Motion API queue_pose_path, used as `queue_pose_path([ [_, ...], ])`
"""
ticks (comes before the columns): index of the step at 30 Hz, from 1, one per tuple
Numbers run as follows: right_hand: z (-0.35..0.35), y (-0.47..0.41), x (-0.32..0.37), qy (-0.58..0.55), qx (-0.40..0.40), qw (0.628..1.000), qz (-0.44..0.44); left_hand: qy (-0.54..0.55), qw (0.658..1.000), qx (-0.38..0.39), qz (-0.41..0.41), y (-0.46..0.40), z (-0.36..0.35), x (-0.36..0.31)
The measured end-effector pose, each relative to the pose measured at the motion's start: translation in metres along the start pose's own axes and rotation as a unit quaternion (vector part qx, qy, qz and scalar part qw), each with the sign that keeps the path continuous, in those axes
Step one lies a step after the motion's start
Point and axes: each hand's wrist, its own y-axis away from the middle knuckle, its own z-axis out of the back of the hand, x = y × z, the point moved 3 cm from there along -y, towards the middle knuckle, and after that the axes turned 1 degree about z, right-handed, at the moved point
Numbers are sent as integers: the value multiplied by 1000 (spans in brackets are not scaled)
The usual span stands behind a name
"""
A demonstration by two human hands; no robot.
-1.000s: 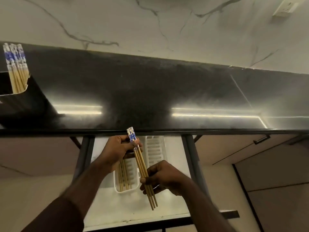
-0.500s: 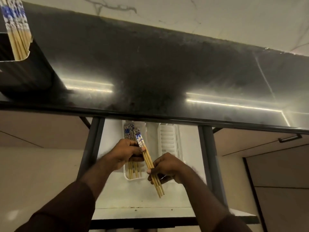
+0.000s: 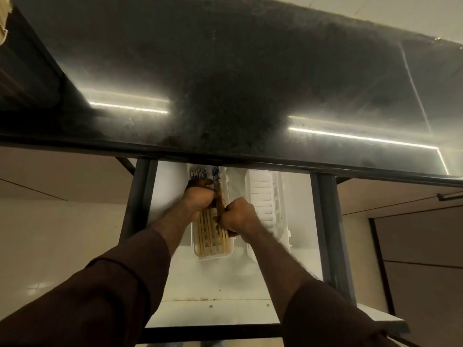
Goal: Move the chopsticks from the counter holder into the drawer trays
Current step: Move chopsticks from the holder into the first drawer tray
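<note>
A small bundle of wooden chopsticks [image 3: 218, 194] with blue-and-white tops lies lengthwise low over the left white tray [image 3: 216, 255] in the open drawer. My left hand [image 3: 199, 196] grips the bundle near its patterned tops. My right hand [image 3: 238, 215] grips it near the plain lower ends. More chopsticks [image 3: 205, 234] rest in the same tray beneath, their patterned tops [image 3: 198, 173] showing at the tray's far end. A second white slotted tray [image 3: 261, 194] to the right holds no chopsticks that I can see. The counter holder [image 3: 3, 20] shows only at the top left corner.
The black counter [image 3: 225, 83] overhangs the back of the drawer, just above the trays' far ends. Dark drawer rails [image 3: 325, 221] run along both sides. The white drawer floor [image 3: 215, 284] stretches in front of the trays. A cabinet handle [image 3: 448, 196] is at the right.
Both hands have carried the bundle down from counter-edge height into the drawer, turning it from slanted to lengthwise along the left tray. The view has tilted down, pushing the holder almost out of sight.
</note>
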Motion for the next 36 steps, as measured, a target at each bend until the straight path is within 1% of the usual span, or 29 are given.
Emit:
queue_pose_path([
  [3, -7, -3, 5, 106, -64, 991, 51, -72, 997, -11, -8, -7, -4, 0],
  [6, -16, 2, 9, 164, -116, 975, 98, -164, 985, -28, -50, -11, -6, -6],
  [9, -26, 4, 11, 183, -133, 968, 108, -248, 964, -54, -76, -13, -7, -11],
  [13, -34, 3, 9, 188, -146, 966, 100, -295, 947, -64, -107, -14, -11, -12],
  [16, -39, 3, 7, 189, -157, 963, 107, -340, 933, -62, -97, -16, -11, -8],
  [18, -44, 3, 6, 179, -154, 967, 97, -346, 934, -45, -70, -17, -10, -5],
  [20, -50, 2, 2, 158, -149, 973, 83, -343, 936, -35, -66, -19, -11, -4],
  [23, -59, 3, -3, 120, -138, 981, 62, -379, 922, -36, -70, -20, -13, -6],
  [26, -65, 2, -8, 81, -119, 989, 31, -348, 935, -28, -62, -23, -15, -6],
  [28, -67, 2, -9, 97, -113, 988, 32, -339, 938, -49, -61, -23, -14, -4],
  [31, -66, 4, -8, 133, -121, 982, 57, -323, 942, -66, -62, -28, -13, -3],
  [33, -66, 6, -7, 167, -124, 975, 82, -298, 950, -70, -64, -29, -9, 0],
  [36, -66, 9, -5, 219, -127, 961, 110, -286, 952, -74, -82, -33, -5, 5],
])
